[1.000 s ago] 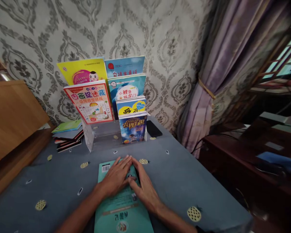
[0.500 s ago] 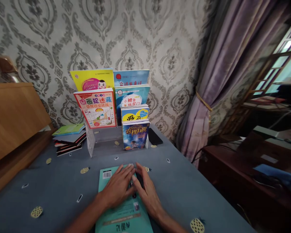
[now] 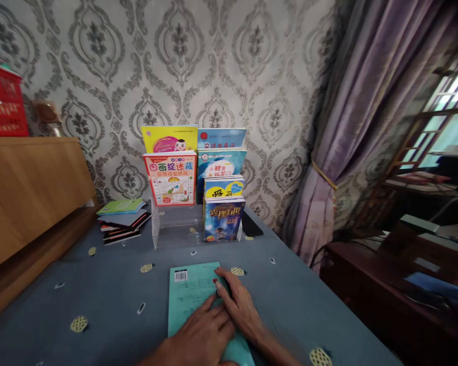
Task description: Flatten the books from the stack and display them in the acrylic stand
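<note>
A teal book (image 3: 193, 290) lies on the cloth-covered table in front of me, barcode at its far left corner. My left hand (image 3: 204, 330) is spread over the lower part of its cover, palm down and a little blurred. Along the book's right edge rests my right hand (image 3: 240, 305), fingers stretched out towards the far corner and thumb on the cover. The left fingertips reach close to the right thumb, and both hands cover part of the book.
Behind the book stands a clear display rack (image 3: 175, 234) with upright books such as an orange-red one (image 3: 171, 188) and a dark blue one (image 3: 223, 221). A black phone (image 3: 252, 224) lies beside it. Left are stacked books (image 3: 124, 221) and a wooden cabinet (image 3: 34, 188).
My left hand has slid down the cover towards me, away from the far edge. My right hand stays along the right edge. The camera view has turned left and up.
</note>
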Demonstrator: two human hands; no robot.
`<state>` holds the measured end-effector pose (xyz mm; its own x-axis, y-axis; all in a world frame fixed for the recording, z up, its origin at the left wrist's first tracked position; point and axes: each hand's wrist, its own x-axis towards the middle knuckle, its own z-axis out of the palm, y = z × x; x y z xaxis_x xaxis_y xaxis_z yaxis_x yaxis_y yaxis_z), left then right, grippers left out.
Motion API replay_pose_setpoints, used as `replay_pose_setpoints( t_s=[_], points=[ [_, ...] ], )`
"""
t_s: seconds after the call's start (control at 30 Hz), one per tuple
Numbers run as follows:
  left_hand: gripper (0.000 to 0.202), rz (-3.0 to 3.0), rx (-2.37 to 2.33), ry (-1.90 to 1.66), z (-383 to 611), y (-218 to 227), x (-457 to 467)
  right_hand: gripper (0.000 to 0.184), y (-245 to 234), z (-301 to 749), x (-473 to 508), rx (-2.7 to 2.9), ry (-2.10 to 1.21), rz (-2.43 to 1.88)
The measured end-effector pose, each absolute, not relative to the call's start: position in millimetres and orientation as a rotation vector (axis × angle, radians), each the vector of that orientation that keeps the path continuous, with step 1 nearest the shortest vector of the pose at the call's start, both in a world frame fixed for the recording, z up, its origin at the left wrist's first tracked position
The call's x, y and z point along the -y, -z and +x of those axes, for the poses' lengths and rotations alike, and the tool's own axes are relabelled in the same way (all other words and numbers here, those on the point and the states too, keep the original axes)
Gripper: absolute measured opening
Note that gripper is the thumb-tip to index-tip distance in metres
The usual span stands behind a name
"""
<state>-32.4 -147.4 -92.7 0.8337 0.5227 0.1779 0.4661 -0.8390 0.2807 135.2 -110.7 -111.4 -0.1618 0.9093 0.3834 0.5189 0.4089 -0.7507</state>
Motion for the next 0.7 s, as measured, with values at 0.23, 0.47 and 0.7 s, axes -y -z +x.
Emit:
replay_pose_setpoints(
  t_s=[0.23,0.47,0.7],
  points=[
    [0.044,2.927,-0.712,-0.491,-33,130,155,0.048,124,138,97,2.055,-0.410,-1.253],
    [0.042,3.049,-0.691,-0.507,-43,127,172,0.051,117,130,93,2.170,-0.288,-1.334],
    [0.067,2.816,-0.751,-0.409,-58,94,202,0.048,110,122,105,2.211,-0.136,-1.461]
  ],
)
